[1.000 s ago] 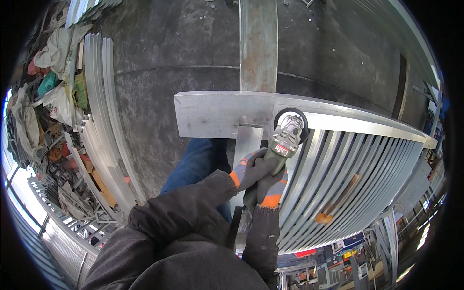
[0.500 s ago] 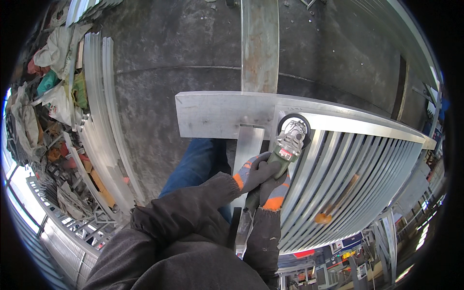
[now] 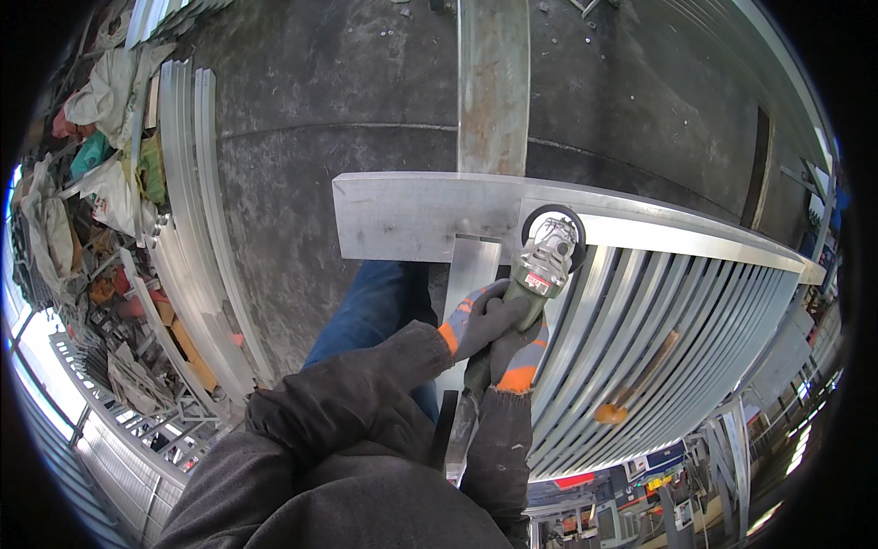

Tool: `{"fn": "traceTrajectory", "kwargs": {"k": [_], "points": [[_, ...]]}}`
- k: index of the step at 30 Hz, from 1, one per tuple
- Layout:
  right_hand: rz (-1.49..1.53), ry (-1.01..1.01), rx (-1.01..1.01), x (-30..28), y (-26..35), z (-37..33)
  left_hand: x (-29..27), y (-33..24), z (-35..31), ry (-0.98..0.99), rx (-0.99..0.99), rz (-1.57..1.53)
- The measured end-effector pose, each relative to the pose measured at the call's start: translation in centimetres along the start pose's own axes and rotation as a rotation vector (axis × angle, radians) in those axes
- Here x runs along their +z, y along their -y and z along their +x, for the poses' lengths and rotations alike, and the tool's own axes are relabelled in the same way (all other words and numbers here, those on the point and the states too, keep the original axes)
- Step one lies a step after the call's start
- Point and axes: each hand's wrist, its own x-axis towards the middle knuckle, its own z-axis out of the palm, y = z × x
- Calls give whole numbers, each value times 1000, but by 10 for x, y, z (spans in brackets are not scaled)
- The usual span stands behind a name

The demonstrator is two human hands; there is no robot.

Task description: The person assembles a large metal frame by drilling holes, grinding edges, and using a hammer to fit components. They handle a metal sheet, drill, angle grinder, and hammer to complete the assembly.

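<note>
A green and silver angle grinder (image 3: 540,271) with a round dark-rimmed disc is held over the corner of a slatted metal frame (image 3: 658,232). My left hand (image 3: 477,317), in a grey and orange glove, wraps round the grinder's body from the left. Close below it, my right hand (image 3: 518,355) in a matching glove closes round the grip. The disc lies at the frame's end bar; I cannot tell whether it touches. Part of the grip is hidden by my gloves.
A mallet (image 3: 615,412) with an orange head lies on the slats. A wide metal beam (image 3: 494,91) runs away under the frame's flat bar (image 3: 393,218). Long metal profiles (image 3: 187,183) are stacked at left beside heaped sacks (image 3: 110,197). Clutter stands at the lower right.
The grinder and both my hands have shifted very slightly left and upward along the frame's corner. My grip looks the same.
</note>
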Motion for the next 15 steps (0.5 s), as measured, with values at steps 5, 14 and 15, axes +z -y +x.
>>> {"fn": "traceTrajectory", "kwargs": {"k": [5, 14, 15], "points": [[-22, -1, -14, 1, 3, -1, -1, -1, 0, -16, 17, 86], [-179, -77, 4, -8, -6, -2, 7, 5, 5, 123, -59, 12], [-167, -78, 16, -8, -7, -2, 7, 6, 6, 125, -53, 28]]}}
